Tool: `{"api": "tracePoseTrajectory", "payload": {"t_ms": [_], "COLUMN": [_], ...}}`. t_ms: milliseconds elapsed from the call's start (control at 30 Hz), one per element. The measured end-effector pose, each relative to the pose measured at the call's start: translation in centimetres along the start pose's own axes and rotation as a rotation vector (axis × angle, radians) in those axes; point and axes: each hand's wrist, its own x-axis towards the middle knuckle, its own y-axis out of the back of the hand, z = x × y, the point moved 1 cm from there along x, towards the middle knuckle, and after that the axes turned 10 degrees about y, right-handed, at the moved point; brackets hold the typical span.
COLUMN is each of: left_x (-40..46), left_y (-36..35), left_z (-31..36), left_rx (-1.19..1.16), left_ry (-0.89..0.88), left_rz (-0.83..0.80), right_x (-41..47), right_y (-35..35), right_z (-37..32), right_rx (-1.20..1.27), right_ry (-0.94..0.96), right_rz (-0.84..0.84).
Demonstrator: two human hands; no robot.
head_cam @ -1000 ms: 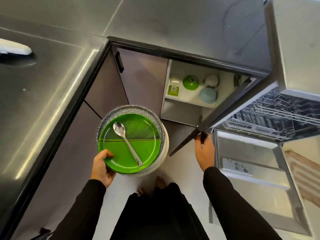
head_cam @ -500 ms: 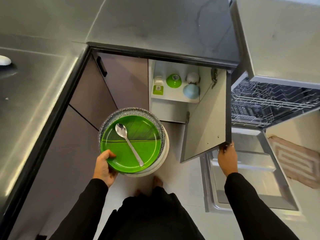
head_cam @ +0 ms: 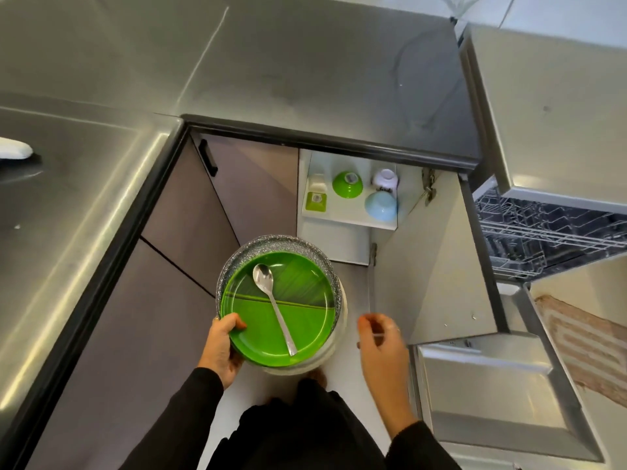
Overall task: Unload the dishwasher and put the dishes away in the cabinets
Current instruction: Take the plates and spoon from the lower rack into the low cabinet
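The left hand (head_cam: 222,346) grips the stacked plates (head_cam: 276,303) at frame centre — a spoon (head_cam: 273,308) laid on top; the right hand (head_cam: 381,337) hangs loose, nothing held.

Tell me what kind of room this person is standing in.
Most likely a home kitchen: a grey countertop wraps round the corner, a dishwasher rack stands pulled out, and an open low cabinet holds bowls. The left hand carries a stack of plates.
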Motion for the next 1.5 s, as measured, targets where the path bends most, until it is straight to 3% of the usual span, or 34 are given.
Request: {"api": "tracePoseTrajectory", "payload": {"t_ms": [67, 133, 267, 400, 500, 600, 667, 867, 1000, 1167, 1333, 1500], "left_x": [1.0, 2.2, 4.5, 7.2, 9.7, 13.5, 17.2, 30.8, 40.5, 50.4, 58.9, 64.7], "left_y": [-0.9, -2.2, -5.3, -8.2, -9.8, -10.8, -11.4, -13.2, -14.0, -16.2, -19.1, -21.4], "left_z": [0.2, 0.3, 0.8, 1.7, 1.9, 1.7, 1.5, -1.2, -3.8, -5.7, -6.0, -5.0], "left_rx": [0.017, 0.037, 0.053, 0.097, 0.099, 0.103, 0.139, 0.215, 0.225, 0.198, 0.226, 0.163], "left_ry": [0.020, 0.040, 0.062, 0.090, 0.110, 0.137, 0.149, 0.098, 0.072, 0.025, -0.025, -0.195], "left_rz": [0.006, 0.005, -0.008, -0.011, 0.000, -0.006, -0.032, -0.025, -0.101, -0.163, -0.232, -0.207], "right_x": [1.5, 3.5, 8.4, 12.6, 16.1, 19.9, 22.6, 28.9, 32.7, 39.2, 46.3, 51.3], "right_y": [-2.0, -4.1, -7.9, -9.3, -8.6, -7.2, -7.2, -11.9, -15.8, -19.3, -21.7, -24.5], "right_z": [-2.8, -3.7, -2.9, -1.7, 0.2, 3.8, 8.2, 22.2, 31.0, 39.9, 45.9, 49.7], "right_rx": [-0.089, -0.277, -0.641, -0.728, -0.551, -0.359, -0.311, -0.177, 0.057, 0.307, 0.270, 0.093], "right_ry": [0.260, 0.384, 0.328, 0.284, 0.162, 0.028, -0.097, -0.388, -0.369, -0.309, -0.196, -0.133], "right_rz": [-0.105, -0.275, -0.560, -0.595, -0.460, -0.115, 0.016, -0.124, -0.163, -0.066, -0.090, -0.088]}}
